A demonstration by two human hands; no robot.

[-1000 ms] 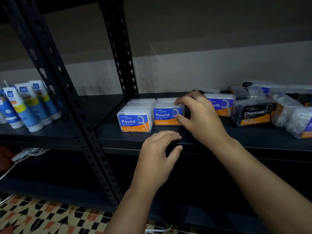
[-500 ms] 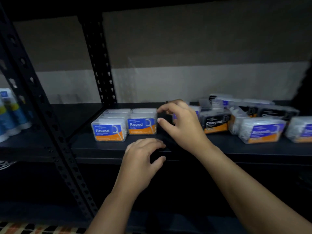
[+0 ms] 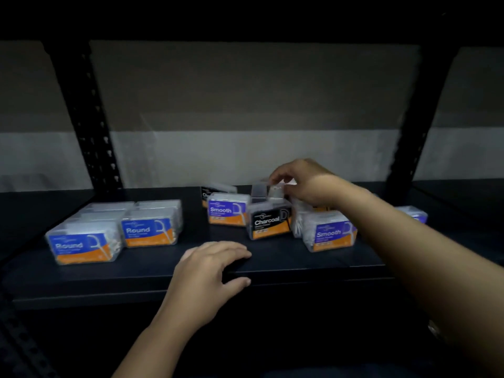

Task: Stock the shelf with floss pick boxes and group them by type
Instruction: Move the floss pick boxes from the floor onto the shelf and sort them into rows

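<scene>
Dark metal shelf runs across the middle of the frame, dim light, some blur.

Left of centre: a tidy block of clear floss pick boxes, two columns going back. The front left box carries a blue and orange label reading "Round"; the box just to its right reads "Round" too. Smaller print under the word is too blurred to read, as is the brand line above it.

Right of centre: a loose, mixed cluster. A blue-labelled box reading "Smooth" sits at its left edge. Just right of it, a black-labelled box reading "Charcoal" with an orange strip below. Further right, a second "Smooth" box, nearest the front edge. Behind the first "Smooth" box, another black-labelled box, only partly seen. At the far right, a blue-labelled box peeks out past the forearm; wording unreadable.

Right hand reaches to the back of the cluster, upper centre right, fingers curled down and pinching a clear box there; its label cannot be seen.

Left hand rests at the shelf's front edge, lower centre, fingers loosely bent over the lip, thumb under it, holding no box.

Black perforated uprights stand at upper left and upper right against a grey wall.
</scene>
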